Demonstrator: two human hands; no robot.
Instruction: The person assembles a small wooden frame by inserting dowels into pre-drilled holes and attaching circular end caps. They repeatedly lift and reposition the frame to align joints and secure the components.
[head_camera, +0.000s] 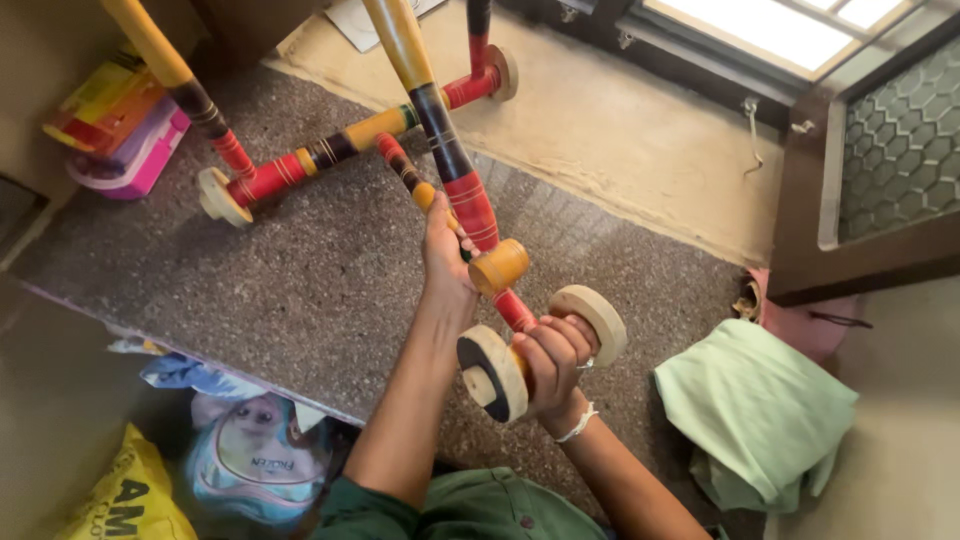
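A wooden baby walker (330, 150) painted red, yellow and black stands on a speckled stone slab (300, 270). My left hand (445, 255) grips one of its painted bars just above a round yellow knob (498, 266). My right hand (552, 365) is closed around the short axle between two pale wooden wheels (492, 372) at the near end of the frame. A white band is on my right wrist. Two further wheels (216, 196) rest on the slab at the far side.
A folded pale green cloth (755, 410) lies at the right on the slab. Colourful toys (125, 125) sit at the far left. Bags (245, 455) are stored under the slab's edge. A window and a dark wooden shutter (880, 170) are at the top right.
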